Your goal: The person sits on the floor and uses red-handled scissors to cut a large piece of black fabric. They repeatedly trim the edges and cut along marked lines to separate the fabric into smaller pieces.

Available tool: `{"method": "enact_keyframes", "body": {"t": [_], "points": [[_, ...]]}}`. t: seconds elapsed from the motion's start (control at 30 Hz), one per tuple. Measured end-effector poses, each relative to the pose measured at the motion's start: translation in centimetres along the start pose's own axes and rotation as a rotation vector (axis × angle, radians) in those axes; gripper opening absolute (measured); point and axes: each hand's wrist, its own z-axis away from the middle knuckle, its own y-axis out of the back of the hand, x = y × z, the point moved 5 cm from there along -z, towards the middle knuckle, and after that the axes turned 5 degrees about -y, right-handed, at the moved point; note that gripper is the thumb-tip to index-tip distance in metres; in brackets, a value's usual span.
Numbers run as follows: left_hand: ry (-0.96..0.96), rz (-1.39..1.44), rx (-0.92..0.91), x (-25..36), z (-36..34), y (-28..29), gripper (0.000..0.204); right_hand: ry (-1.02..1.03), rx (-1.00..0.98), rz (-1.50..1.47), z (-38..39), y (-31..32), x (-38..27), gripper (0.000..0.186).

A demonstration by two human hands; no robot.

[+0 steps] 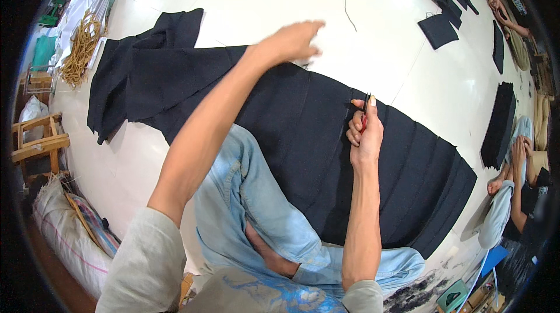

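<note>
On the pale floor [391,39] lies the black cloth [291,120], best smoothed flat by the left hand [293,42], its fingers loosely spread, while the right hand [367,138], curled around red-handled snips [364,122], should keep their points clear of the weave.

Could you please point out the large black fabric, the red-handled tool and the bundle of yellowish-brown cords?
Large black fabric [297,117]: head view, middle of its spread surface.
Red-handled tool [365,121]: head view, on its red handle.
Cord bundle [82,50]: head view, middle of the strands.
</note>
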Motion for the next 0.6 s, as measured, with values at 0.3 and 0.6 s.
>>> {"method": "enact_keyframes", "body": {"t": [0.3,0.6], "points": [[0.135,0.169,-0.174,0.0,5.2,-1.2,0.030,-0.007,-0.022,0.182,-1.8,-8.9,2.0,0.048],[0.236,0.616,-0.213,-2.4,5.7,-1.0,0.031,0.100,0.013,0.154,-1.8,-8.8,1.9,0.049]]}}
